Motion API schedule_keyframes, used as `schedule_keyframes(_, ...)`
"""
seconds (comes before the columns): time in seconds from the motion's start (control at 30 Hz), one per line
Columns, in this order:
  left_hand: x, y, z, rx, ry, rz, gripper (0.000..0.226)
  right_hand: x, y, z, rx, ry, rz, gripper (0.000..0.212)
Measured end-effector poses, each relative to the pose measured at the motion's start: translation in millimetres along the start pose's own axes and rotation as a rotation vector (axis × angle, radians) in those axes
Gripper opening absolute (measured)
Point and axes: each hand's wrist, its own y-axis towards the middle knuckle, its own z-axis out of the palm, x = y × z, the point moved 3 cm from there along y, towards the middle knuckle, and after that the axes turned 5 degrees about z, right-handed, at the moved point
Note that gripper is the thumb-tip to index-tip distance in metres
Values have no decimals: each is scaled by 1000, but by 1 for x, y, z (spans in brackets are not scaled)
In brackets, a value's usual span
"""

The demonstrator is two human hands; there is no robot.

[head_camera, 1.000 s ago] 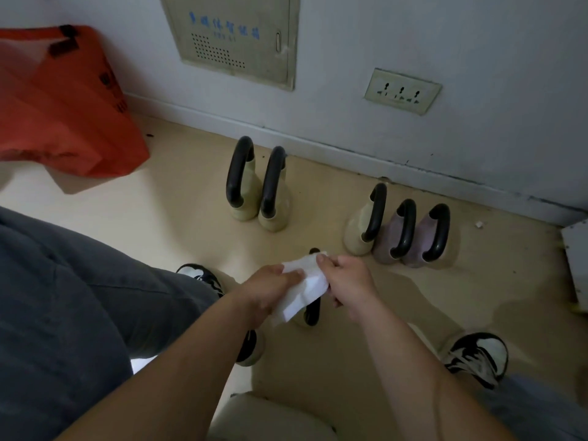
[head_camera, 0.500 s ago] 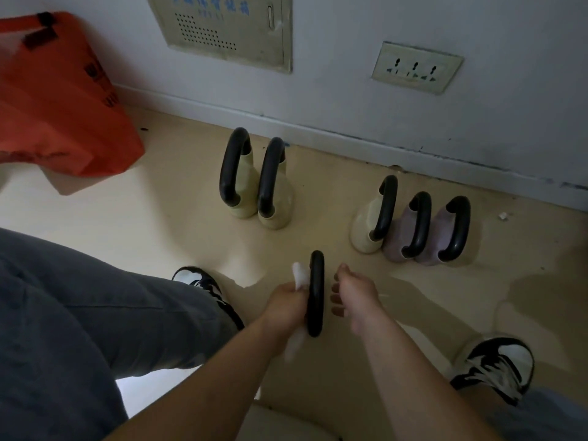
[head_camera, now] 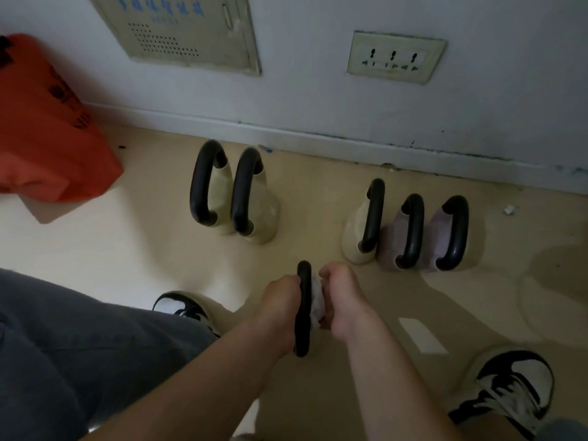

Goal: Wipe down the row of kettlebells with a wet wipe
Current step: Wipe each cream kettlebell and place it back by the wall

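left hand [head_camera: 281,305] grips handle [head_camera: 303,329], right hand [head_camera: 345,308] holds wipe [head_camera: 317,302] alongside.

The looped matte-black kettlebell handle [head_camera: 304,307] in the foreground has a crumpled white wet wipe [head_camera: 316,297] against its right side. Beyond it to the left stand a rounded cream kettlebell [head_camera: 221,192] and a second cream kettlebell [head_camera: 265,211], both with black handles. Beyond it to the right are a third cream kettlebell [head_camera: 354,240], a pale lilac kettlebell [head_camera: 391,243] and a second lilac kettlebell [head_camera: 439,237], all black-handled. Far to its left lies an orange-red plastic bag [head_camera: 47,138] with dark print. The smooth floor [head_camera: 127,249] is beige and the painted wall [head_camera: 318,90] off-white. The metal wall panel [head_camera: 191,30] is beige with blue characters. The left sneaker [head_camera: 183,308] and right sneaker [head_camera: 515,386] are patched black and white, and the trousers [head_camera: 79,345] are grey.
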Motion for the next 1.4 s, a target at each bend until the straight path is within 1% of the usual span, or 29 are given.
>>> schedule_keyframes(0.07,-13,8,7,17,69,17,37,13,-8,4,15,0,-28,17)
schedule_keyframes(0.13,-26,16,17,-2,155,52,45,27,-14,6,47,28,-61,21)
schedule_keyframes(0.17,-34,17,24,-8,201,76,45,34,-12,7,56,45,-78,19)
schedule_keyframes(0.23,-50,22,39,-5,257,129,37,50,-13,9,49,49,-130,11)
schedule_keyframes(0.3,-68,29,55,-28,256,167,30,70,-14,8,25,34,-189,17)
schedule_keyframes(0.33,-77,32,62,-26,256,179,31,80,-16,8,20,25,-215,19)
schedule_keyframes(0.47,-105,45,91,-2,279,196,36,117,-16,5,-20,43,-257,16)
schedule_keyframes(0.57,-113,54,106,20,256,166,33,127,-12,1,-22,75,-273,20)
schedule_keyframes(0.67,-118,65,107,-8,264,150,30,126,-9,2,-18,115,-297,21)
schedule_keyframes(0.73,-122,70,104,-36,354,186,26,130,-4,5,-48,65,-305,22)
schedule_keyframes(0.77,-124,70,103,-47,381,202,26,133,0,6,-79,29,-322,19)
schedule_keyframes(0.87,-128,67,96,-112,418,261,33,139,1,13,-224,-74,-407,13)
schedule_keyframes(0.9,-132,65,90,-133,438,280,38,139,-2,18,-279,-115,-456,15)
schedule_keyframes(0.97,-144,60,74,-174,475,357,42,141,-15,33,-395,-213,-594,43)
schedule_keyframes(1.0,-154,54,61,-201,484,414,38,142,-25,45,-426,-270,-690,53)
schedule_keyframes(1.07,-175,39,32,-253,479,515,26,145,-42,73,-420,-359,-841,56)
schedule_keyframes(1.1,-186,29,17,-278,513,555,22,146,-44,86,-373,-358,-859,53)
schedule_keyframes(1.13,-198,20,4,-299,553,589,20,144,-46,99,-303,-332,-839,49)
schedule_keyframes(1.2,-220,6,-20,-357,553,656,23,138,-43,120,-159,-252,-726,34)
schedule_keyframes(1.27,-242,0,-36,-450,526,724,28,131,-35,132,-127,-231,-620,17)
schedule_keyframes(1.33,-261,-2,-44,-579,569,866,26,124,-24,135,-126,-186,-550,24)
schedule_keyframes(1.37,-266,-2,-45,-627,635,961,26,120,-16,136,-129,-163,-528,26)
schedule_keyframes(1.4,-268,2,-44,-658,757,1046,27,117,-9,137,-132,-155,-507,28)
